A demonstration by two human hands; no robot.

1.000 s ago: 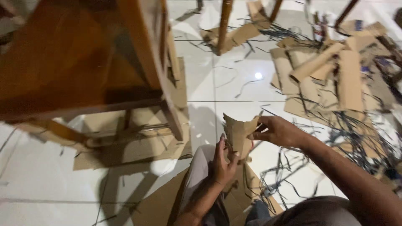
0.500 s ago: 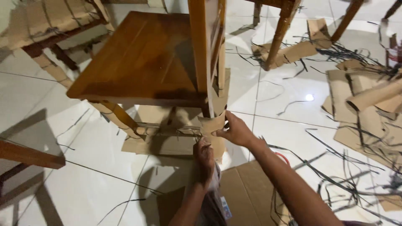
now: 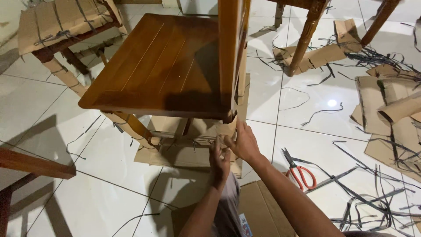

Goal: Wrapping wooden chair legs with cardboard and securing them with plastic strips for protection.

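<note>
A brown wooden chair (image 3: 162, 66) stands on the white tiled floor, seen from above. My left hand (image 3: 219, 159) and my right hand (image 3: 242, 142) both press a piece of brown cardboard (image 3: 228, 130) around the chair's near right leg, just under the seat corner. The fingers of each hand are curled on the cardboard. More flat cardboard (image 3: 180, 151) lies under the chair between its legs.
Red-handled scissors (image 3: 298, 169) lie on the floor to the right of my arm. Black strapping strips (image 3: 372, 197) and cardboard scraps (image 3: 394, 109) are scattered at the right. Another cardboard-wrapped chair (image 3: 57, 26) stands at the top left. Other wooden legs (image 3: 307, 30) rise at the back.
My hands carried the cardboard piece from in front of me to the chair's near leg and now hold it against the leg. My view has swung left toward the chair.
</note>
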